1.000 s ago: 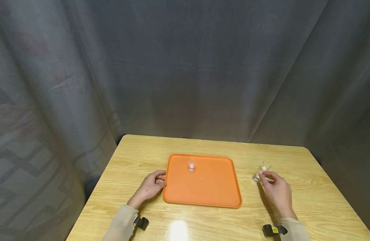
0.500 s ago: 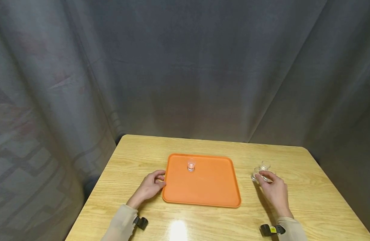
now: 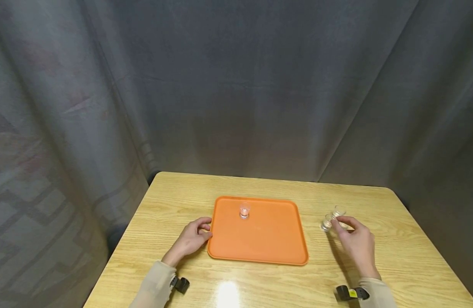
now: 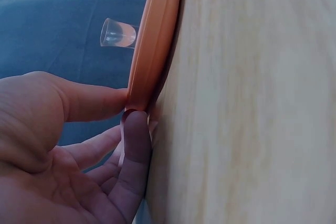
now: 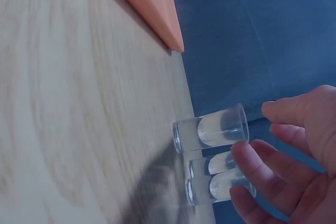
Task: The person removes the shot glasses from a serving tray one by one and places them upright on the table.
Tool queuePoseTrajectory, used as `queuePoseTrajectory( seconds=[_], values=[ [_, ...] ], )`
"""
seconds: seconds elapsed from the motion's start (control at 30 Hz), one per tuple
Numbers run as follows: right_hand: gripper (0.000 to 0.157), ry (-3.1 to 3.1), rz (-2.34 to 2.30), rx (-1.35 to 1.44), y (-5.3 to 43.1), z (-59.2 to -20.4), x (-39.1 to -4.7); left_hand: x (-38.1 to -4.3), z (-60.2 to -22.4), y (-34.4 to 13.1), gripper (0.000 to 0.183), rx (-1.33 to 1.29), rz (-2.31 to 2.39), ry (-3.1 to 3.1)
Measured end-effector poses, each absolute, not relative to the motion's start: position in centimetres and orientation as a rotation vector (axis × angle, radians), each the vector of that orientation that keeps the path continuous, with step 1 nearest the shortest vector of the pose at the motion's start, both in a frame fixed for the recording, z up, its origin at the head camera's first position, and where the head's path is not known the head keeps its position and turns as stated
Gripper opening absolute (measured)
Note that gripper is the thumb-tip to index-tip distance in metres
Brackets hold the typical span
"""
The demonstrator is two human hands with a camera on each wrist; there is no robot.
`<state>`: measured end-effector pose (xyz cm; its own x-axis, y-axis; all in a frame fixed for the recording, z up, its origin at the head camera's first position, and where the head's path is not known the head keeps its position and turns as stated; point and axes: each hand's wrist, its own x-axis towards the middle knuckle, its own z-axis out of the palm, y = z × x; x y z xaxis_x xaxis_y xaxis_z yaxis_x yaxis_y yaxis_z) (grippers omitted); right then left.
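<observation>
My left hand (image 3: pixel 192 237) is at the left edge of an orange tray (image 3: pixel 259 239). In the left wrist view its thumb lies on the tray's rim (image 4: pixel 155 40), fingers curled against the side, pinching it. A clear shot glass (image 3: pixel 244 211) stands upright on the tray. To the tray's right, my right hand (image 3: pixel 356 244) hovers at a small group of shot glasses. The right wrist view shows three, each with clear liquid. Thumb and fingers are spread near the rim of the nearest glass (image 5: pixel 212 128); a fingertip appears to touch it, but the thumb stands apart.
Everything stands on a light wooden table (image 3: pixel 282 282). Behind it and at both sides hang grey curtains (image 3: pixel 236 107). Between the tray and the glasses on the right lies a strip of bare wood.
My right hand shifted slightly left among the glasses, then back right. The left hand, the tray and the glass on it have stayed in place.
</observation>
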<state>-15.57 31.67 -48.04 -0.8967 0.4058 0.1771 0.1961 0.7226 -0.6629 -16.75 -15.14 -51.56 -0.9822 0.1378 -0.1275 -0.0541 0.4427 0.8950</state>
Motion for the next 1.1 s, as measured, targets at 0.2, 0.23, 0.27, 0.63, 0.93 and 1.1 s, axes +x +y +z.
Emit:
queuePoseTrajectory(
  seconds=[0.2,0.23,0.27,0.63,0.93,1.1],
  values=[
    [0.031,-2.558,0.975,-0.447,31.2,-47.6,-15.5,-16.8,-51.7,-15.2,0.046,0.079,1.554,2.518],
    [0.029,-2.545,0.979,-0.436,31.1,-47.6,-15.4,-16.8,-51.7,-15.2,0.046,0.078,1.553,2.518],
    [0.028,-2.532,0.986,-0.424,31.0,-47.6,-15.5,-16.9,-51.7,-15.2,0.046,0.076,1.553,2.517],
    [0.020,-2.518,1.029,-0.316,29.3,-47.7,-15.8,-16.9,-51.7,-15.2,0.046,0.076,1.574,2.503],
    [0.021,-2.563,1.075,-0.226,27.0,-47.7,-16.4,-16.7,-51.3,-15.2,0.046,0.094,1.561,2.501],
    [0.019,-2.567,1.118,-0.185,25.5,-47.7,-16.8,-16.7,-51.4,-15.2,0.046,0.092,1.557,2.506]
  ],
)
